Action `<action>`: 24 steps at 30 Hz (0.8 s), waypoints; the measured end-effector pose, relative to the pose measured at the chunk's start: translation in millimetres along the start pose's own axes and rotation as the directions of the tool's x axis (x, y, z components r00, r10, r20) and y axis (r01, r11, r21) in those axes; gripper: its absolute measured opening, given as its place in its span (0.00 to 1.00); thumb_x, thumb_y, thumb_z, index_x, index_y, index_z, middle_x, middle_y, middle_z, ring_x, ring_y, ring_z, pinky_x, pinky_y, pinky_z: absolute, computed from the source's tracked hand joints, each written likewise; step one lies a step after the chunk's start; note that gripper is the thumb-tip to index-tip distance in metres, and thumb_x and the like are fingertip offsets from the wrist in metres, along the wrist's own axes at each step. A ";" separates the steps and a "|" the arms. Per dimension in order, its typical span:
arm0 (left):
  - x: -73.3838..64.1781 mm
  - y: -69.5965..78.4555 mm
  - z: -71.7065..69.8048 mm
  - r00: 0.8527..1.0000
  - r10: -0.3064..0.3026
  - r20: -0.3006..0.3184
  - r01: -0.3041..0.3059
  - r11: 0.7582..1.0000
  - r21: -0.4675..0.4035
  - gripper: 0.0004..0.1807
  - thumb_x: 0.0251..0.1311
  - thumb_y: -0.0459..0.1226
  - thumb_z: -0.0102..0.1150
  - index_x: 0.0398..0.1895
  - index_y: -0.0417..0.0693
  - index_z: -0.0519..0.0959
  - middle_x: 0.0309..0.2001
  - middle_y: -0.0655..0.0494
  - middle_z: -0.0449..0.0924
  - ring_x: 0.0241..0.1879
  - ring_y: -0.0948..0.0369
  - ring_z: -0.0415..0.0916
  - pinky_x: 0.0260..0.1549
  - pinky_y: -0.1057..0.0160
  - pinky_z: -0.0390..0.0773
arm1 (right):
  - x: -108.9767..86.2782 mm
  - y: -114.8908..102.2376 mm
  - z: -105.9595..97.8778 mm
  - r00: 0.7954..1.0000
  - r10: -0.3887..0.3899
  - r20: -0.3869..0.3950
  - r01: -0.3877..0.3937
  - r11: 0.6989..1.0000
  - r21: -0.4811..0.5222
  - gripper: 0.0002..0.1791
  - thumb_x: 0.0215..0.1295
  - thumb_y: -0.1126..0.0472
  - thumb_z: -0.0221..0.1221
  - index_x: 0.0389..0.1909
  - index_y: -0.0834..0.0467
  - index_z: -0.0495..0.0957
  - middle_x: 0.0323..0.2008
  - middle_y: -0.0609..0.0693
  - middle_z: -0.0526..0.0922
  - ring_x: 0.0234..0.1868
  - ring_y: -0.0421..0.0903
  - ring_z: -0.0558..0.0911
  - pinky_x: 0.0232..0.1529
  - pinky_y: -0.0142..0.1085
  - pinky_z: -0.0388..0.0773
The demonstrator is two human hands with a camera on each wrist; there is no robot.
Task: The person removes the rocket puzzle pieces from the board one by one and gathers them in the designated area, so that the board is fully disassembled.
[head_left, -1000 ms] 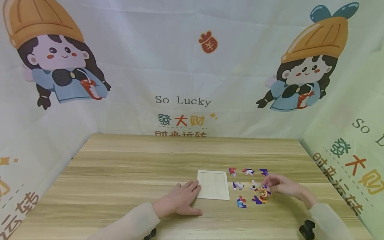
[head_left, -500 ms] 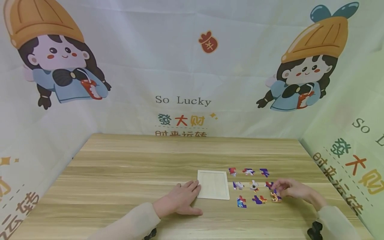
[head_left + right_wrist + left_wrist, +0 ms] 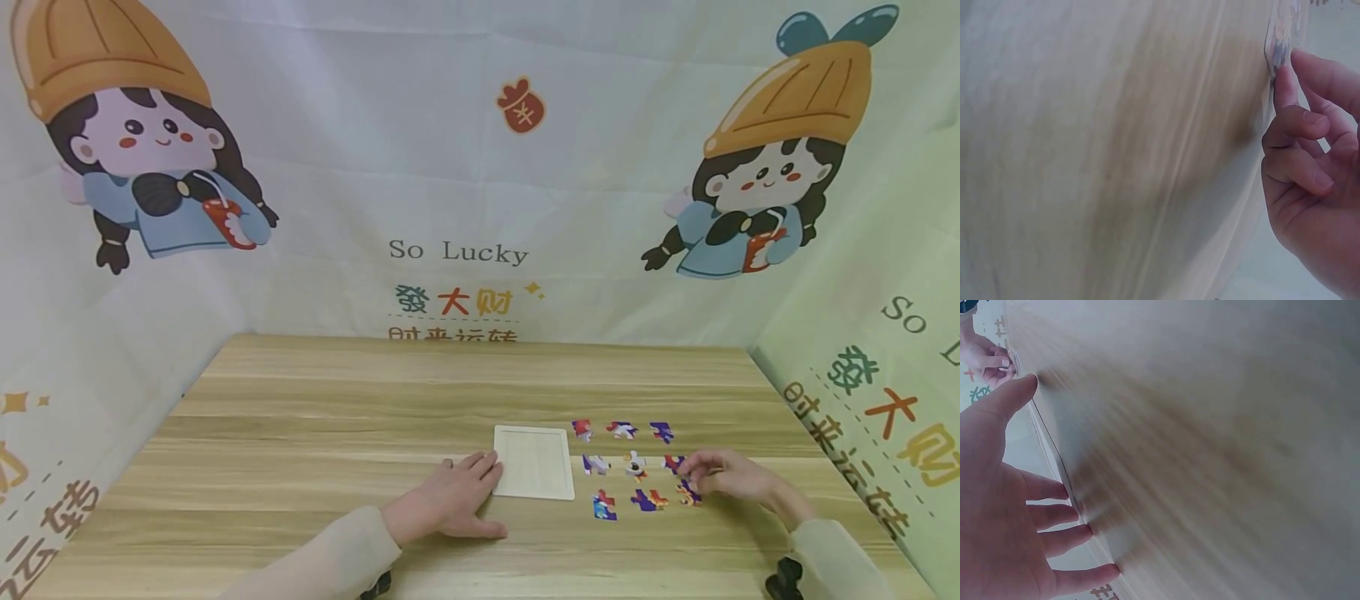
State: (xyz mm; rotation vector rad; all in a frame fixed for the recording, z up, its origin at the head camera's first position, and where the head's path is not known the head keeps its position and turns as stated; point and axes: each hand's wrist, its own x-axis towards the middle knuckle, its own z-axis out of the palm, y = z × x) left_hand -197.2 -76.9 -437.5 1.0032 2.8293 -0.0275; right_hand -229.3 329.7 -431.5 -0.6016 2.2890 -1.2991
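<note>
My left hand lies flat with spread fingers on the table, fingertips right at the left edge of a square wooden puzzle tray. In the left wrist view the fingers are straight and hold nothing. My right hand is over the right end of the puzzle pieces, its thumb and index finger pinching the edge of the lower right jigsaw puzzle piece, purple and orange. The other fingers are curled in. The middle right piece lies beside the fingertips.
Several colourful jigsaw pieces lie in spaced rows right of the tray, among them a white dog-like piece, a purple-orange piece and a red-blue piece. The wooden table is bordered by a printed cloth.
My right hand has moved right and slightly towards me, carrying the purple and orange puzzle piece away from the middle pieces to the lower right. The left hand has stayed still.
</note>
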 end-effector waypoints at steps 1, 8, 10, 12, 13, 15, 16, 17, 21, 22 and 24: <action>-0.1 -0.2 0.1 1.000 0.001 0.001 -0.001 1.000 -0.001 0.47 0.48 0.66 0.45 0.64 0.43 0.58 0.64 0.47 0.54 0.62 0.53 0.52 0.49 0.45 0.62 | -0.1 -0.8 0.2 1.000 0.011 -0.011 -0.011 1.000 -0.007 0.16 0.50 0.73 0.51 0.41 0.77 0.68 0.31 0.53 0.72 0.30 0.41 0.69 0.29 0.31 0.68; -1.1 -0.5 1.6 1.000 0.012 -0.005 -0.012 1.000 -0.006 0.47 0.48 0.66 0.45 0.64 0.43 0.58 0.64 0.47 0.54 0.62 0.53 0.52 0.49 0.44 0.62 | 2.4 -7.6 1.9 0.993 0.042 -0.114 -0.051 0.996 -0.075 0.15 0.56 0.68 0.52 0.43 0.73 0.70 0.34 0.56 0.71 0.35 0.45 0.69 0.35 0.36 0.70; -1.4 -0.4 2.1 1.000 0.013 -0.005 -0.013 1.000 -0.008 0.47 0.48 0.66 0.45 0.64 0.43 0.58 0.64 0.47 0.54 0.62 0.53 0.51 0.49 0.44 0.62 | 4.4 -10.8 4.4 0.990 0.035 -0.139 -0.045 0.996 -0.075 0.16 0.58 0.67 0.53 0.44 0.73 0.69 0.35 0.57 0.71 0.36 0.46 0.70 0.35 0.37 0.71; -1.6 -0.5 2.7 1.000 0.013 -0.003 -0.013 1.000 -0.008 0.47 0.49 0.66 0.45 0.64 0.43 0.57 0.64 0.47 0.53 0.62 0.53 0.51 0.49 0.44 0.61 | 7.2 -14.6 8.5 0.986 0.020 -0.164 -0.033 0.997 -0.073 0.16 0.58 0.66 0.53 0.44 0.72 0.69 0.34 0.57 0.72 0.35 0.46 0.71 0.35 0.37 0.72; -1.7 -0.7 2.9 1.000 0.012 -0.002 -0.012 1.000 -0.007 0.47 0.49 0.66 0.44 0.64 0.43 0.57 0.65 0.48 0.53 0.62 0.53 0.51 0.50 0.44 0.61 | 8.9 -16.2 10.8 0.985 0.007 -0.173 -0.020 0.997 -0.075 0.16 0.59 0.66 0.53 0.44 0.72 0.69 0.34 0.57 0.73 0.35 0.46 0.71 0.34 0.36 0.72; -1.9 -0.9 3.1 1.000 0.011 0.000 -0.011 1.000 -0.008 0.47 0.49 0.66 0.44 0.65 0.43 0.57 0.65 0.48 0.52 0.62 0.53 0.50 0.50 0.44 0.61 | 12.7 -19.6 15.7 0.983 -0.025 -0.183 0.009 0.996 -0.086 0.15 0.59 0.67 0.53 0.44 0.73 0.69 0.34 0.58 0.73 0.34 0.45 0.72 0.33 0.36 0.72; -2.0 -1.0 3.2 1.000 0.011 0.002 -0.011 1.000 -0.008 0.47 0.49 0.66 0.44 0.65 0.43 0.56 0.65 0.48 0.52 0.62 0.53 0.50 0.50 0.44 0.60 | 14.6 -20.8 18.2 0.982 -0.042 -0.185 0.026 0.996 -0.090 0.15 0.59 0.67 0.52 0.44 0.73 0.69 0.34 0.58 0.74 0.33 0.45 0.72 0.32 0.35 0.72; -2.1 -1.3 3.1 1.000 0.011 0.004 -0.011 1.000 -0.011 0.47 0.49 0.66 0.44 0.65 0.43 0.56 0.65 0.48 0.52 0.63 0.53 0.50 0.50 0.44 0.60 | 16.3 -22.1 20.7 0.981 -0.054 -0.188 0.036 0.995 -0.095 0.14 0.59 0.68 0.52 0.44 0.73 0.69 0.33 0.58 0.74 0.33 0.45 0.72 0.31 0.35 0.72; -2.1 -2.2 4.0 1.000 0.010 0.011 -0.010 1.000 -0.028 0.47 0.50 0.66 0.43 0.65 0.43 0.55 0.65 0.48 0.50 0.63 0.54 0.49 0.51 0.44 0.60 | 23.9 -27.6 30.5 0.977 -0.095 -0.189 0.072 0.990 -0.125 0.13 0.59 0.68 0.52 0.44 0.73 0.69 0.33 0.58 0.74 0.32 0.47 0.72 0.28 0.35 0.72; -2.2 -2.5 4.4 1.000 0.010 0.011 -0.009 0.999 -0.034 0.47 0.50 0.66 0.43 0.65 0.43 0.55 0.66 0.48 0.50 0.63 0.54 0.49 0.51 0.44 0.59 | 25.5 -29.1 32.8 0.976 -0.102 -0.191 0.078 0.988 -0.131 0.13 0.59 0.68 0.52 0.43 0.72 0.69 0.33 0.57 0.74 0.32 0.48 0.72 0.28 0.35 0.72; -2.5 -3.4 5.7 1.000 0.008 0.007 -0.008 0.999 -0.046 0.47 0.50 0.66 0.44 0.65 0.43 0.55 0.66 0.48 0.49 0.63 0.53 0.49 0.51 0.44 0.59 | 28.9 -32.8 37.1 0.974 -0.114 -0.198 0.085 0.985 -0.147 0.13 0.59 0.68 0.52 0.43 0.72 0.70 0.32 0.57 0.74 0.31 0.49 0.72 0.27 0.35 0.72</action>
